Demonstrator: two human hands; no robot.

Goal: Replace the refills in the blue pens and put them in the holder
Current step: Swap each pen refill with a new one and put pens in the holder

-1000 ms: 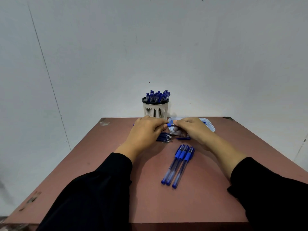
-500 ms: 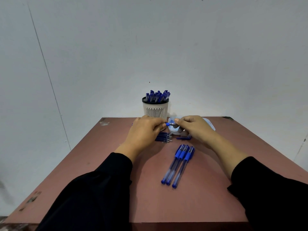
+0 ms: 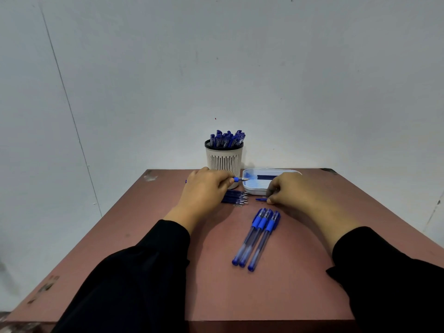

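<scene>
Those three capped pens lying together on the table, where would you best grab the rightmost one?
Probably by its clear barrel, coming from above and from the right. The three capped pens lie flat and touching, so the rightmost pen has a free side only on the right, where the table is bare. The barrel is its longest straight stretch.

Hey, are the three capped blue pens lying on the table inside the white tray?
No, the three capped blue pens lie side by side on the bare table, nearer the person than the white tray and apart from it.
</scene>
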